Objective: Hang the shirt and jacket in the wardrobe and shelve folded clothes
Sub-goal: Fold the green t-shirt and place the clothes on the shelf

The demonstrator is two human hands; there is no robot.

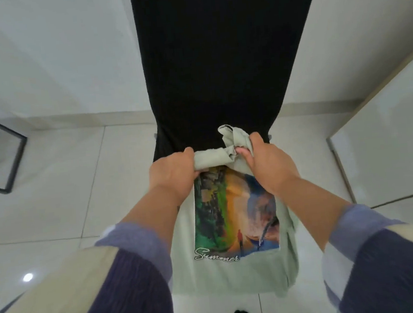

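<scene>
Two hands' grip: left hand (172,171) | right hand (268,163) | shirt (236,267) hanging below

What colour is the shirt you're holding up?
Pale mint green, with a colourful picture on it. The shirt shows best in the head view.

The shirt (234,274) is pale mint green, with a square print of dark green, bright green, orange, yellow, blue and rust brown; a small red figure stands in it, and "Summer" runs in white script outlined in black along the print's lower left edge. The cloth (224,61) hanging behind is plain black. The sleeves (126,277) are blocked in dark purple, cream and lilac. The floor (60,195) is glossy white tile with grey joints. The frame (14,159) is black.
</scene>
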